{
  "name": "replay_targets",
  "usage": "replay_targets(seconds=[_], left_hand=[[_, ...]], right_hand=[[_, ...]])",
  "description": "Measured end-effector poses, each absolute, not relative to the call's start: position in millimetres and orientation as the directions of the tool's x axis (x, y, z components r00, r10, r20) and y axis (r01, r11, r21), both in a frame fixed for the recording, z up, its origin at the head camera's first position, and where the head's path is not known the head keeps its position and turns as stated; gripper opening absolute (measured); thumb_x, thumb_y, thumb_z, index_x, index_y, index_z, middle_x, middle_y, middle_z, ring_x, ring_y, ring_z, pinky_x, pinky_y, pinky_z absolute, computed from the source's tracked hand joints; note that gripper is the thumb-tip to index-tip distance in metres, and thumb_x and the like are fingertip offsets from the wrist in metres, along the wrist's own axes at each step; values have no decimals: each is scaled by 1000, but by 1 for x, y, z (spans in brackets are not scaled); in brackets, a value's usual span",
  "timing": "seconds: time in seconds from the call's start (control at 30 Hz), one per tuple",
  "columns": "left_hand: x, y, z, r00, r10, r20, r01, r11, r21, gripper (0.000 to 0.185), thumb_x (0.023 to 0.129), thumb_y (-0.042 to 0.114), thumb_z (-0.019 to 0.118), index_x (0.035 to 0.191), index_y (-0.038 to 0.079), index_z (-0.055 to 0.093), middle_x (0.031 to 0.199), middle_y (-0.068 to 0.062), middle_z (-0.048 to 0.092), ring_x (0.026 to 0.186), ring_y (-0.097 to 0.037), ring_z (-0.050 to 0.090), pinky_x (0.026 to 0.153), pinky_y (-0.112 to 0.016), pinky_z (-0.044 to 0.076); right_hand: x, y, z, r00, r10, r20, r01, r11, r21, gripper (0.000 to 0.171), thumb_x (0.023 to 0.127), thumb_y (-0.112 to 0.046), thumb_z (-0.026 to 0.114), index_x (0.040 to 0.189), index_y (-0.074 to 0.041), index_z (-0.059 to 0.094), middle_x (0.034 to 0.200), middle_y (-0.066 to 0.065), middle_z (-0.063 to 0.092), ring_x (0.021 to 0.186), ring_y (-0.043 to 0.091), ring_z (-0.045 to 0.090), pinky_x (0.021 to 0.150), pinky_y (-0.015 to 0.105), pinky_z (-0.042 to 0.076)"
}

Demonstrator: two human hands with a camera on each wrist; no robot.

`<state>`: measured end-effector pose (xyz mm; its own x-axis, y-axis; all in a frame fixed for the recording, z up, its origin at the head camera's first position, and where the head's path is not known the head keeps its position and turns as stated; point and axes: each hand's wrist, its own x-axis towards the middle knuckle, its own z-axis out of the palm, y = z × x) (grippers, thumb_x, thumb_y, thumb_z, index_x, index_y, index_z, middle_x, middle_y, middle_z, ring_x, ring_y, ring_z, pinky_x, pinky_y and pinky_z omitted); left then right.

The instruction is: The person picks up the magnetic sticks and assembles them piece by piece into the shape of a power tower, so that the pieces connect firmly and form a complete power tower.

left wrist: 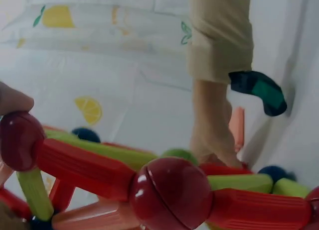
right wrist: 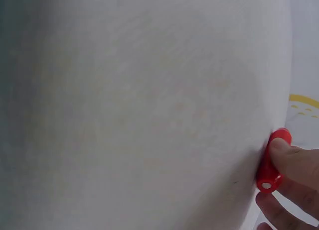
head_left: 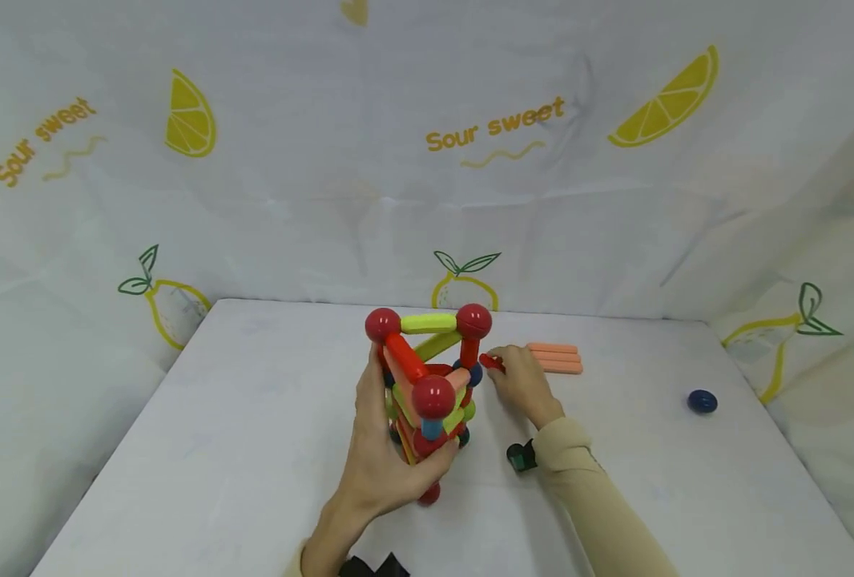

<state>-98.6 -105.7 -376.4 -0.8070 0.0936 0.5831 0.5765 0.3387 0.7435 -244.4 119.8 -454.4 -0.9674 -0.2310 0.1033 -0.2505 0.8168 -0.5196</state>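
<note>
Red balls and green-orange rods form the tower in the left hand's grip; right hand pinches a red rod.

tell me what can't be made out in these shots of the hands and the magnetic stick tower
- Head view: the base of the tower is hidden by the left hand.
- Head view: the red stick in the right hand is mostly covered by the fingers.
- Left wrist view: the tower is cut off by the bottom edge and blurred.
- Right wrist view: only fingertips and the stick show; the tower is out of frame.
- Head view: the blue ball is too small for detail.
</note>
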Motion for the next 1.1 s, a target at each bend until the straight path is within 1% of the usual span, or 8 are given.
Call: replay_targets(seconds=[0.07,0.2,0.33,0.4,0.6,0.73,0.97,1.1], left_hand=[[-101,-115,-375,-801,176,572,596,322,735,121,69,16,83,165,16,10,154,-6,45,137,-20,47,109,-60,47],[-104,-132,-375,-777,307,549,626,285,726,96,73,8,75,159,12,33,150,-8,54,133,-19,56,110,-59,48],[-104,-141,-376,-777,354,521,618,266,740,60,78,2,68,136,12,57,121,-3,71,113,-14,66,104,-49,54],[-104,-143,-377,-775,368,514,616,260,744,50,79,0,66,127,12,61,113,-3,74,107,-14,68,102,-47,55],[-102,-147,-375,-789,414,455,582,261,770,53,84,0,65,136,10,55,122,-4,74,115,-16,68,107,-50,52],[-101,-149,-375,-787,448,424,571,268,776,62,88,1,64,146,9,43,131,-7,69,122,-19,64,110,-50,50],[-101,-153,-377,-785,483,389,549,249,798,69,93,3,61,155,13,31,143,-10,60,133,-20,57,116,-52,44],[-102,-153,-378,-782,487,388,550,248,797,69,93,5,61,154,14,31,144,-10,59,133,-21,56,115,-51,45]], right_hand=[[-243,122,-452,-969,-226,98,-240,782,-575,17,89,4,69,106,7,74,93,20,75,75,23,60,70,36,54],[-237,127,-436,-966,-235,111,-249,716,-652,12,86,6,66,97,8,72,84,19,70,74,23,57,69,36,50],[-224,128,-391,-941,-220,259,-339,612,-714,25,89,1,72,113,7,73,102,24,71,93,33,66,90,52,58],[-214,127,-358,-917,-197,348,-397,540,-742,33,88,-1,77,120,4,72,109,23,70,98,31,67,99,46,57],[-162,119,-271,-780,-217,587,-626,265,-734,37,85,11,74,121,3,72,108,6,69,98,12,65,95,14,54],[-130,111,-246,-672,-363,646,-735,212,-644,41,80,13,77,118,-1,75,105,2,71,97,12,65,89,18,56],[-113,97,-247,-551,-558,621,-824,248,-509,38,80,7,80,115,-6,77,101,2,70,75,4,57,58,17,47],[-111,93,-249,-514,-594,619,-856,303,-420,39,79,6,81,115,-9,78,102,2,69,77,5,59,60,12,48]])
